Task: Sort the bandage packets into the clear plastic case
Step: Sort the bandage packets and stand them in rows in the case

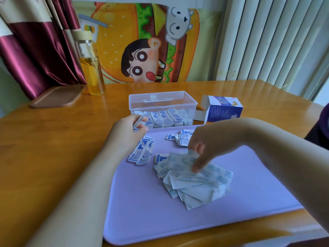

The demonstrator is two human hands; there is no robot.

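A glossy, honey-coloured wooden bench (53, 139) spreads under the left hand (128, 129) and the right hand (204, 148), and its far corner beyond the right hand is rounded. Further left of the left hand hangs a satin curtain (26, 50) in maroon and cream bands. Straight ahead of both hands, a bright cartoon cloth (124, 32) (a huge burger, a child's face, a grey animal) covers the wall. Beyond the right hand stand white vertical slats (267, 41); whether radiator or blind is unclear. Pale daylight shows at the far right edge and streaks the bench top there.
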